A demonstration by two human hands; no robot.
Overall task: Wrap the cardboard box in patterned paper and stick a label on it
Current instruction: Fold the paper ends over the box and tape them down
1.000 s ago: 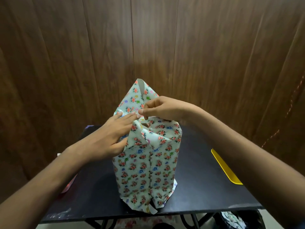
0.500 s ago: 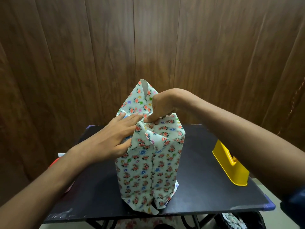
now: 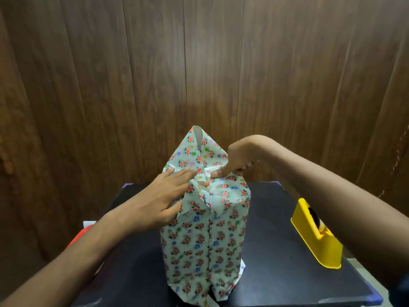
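Two bare hands work at the top of a tall box (image 3: 204,240) standing upright near the middle of a black table (image 3: 272,251), the cardboard itself wholly hidden under patterned paper (image 3: 194,220) printed with small red, blue and green flowers on a pale ground. From the box, the left hand (image 3: 163,196) comes in from about eight o'clock and lies flat and spread against the upper left side, fingers extended and pressing a folded flap of paper against the box; it pins the sheet rather than closing round it. The right hand (image 3: 238,160) reaches in from about three o'clock with the wrist arched high and the fingers curled downward, their tips pushing the paper down at the top edge; whether a fold is pinched between them cannot be told. At twelve o'clock a loose pointed flap of paper stands up above both hands, its white underside showing at the tip. A seam runs straight down the near face, and the paper's lower end spills out loosely at six o'clock. A yellow tape dispenser (image 3: 316,242) sits on the table at about three o'clock, well apart from the box. A red object (image 3: 78,237) peeks out beyond the left forearm at nine o'clock.
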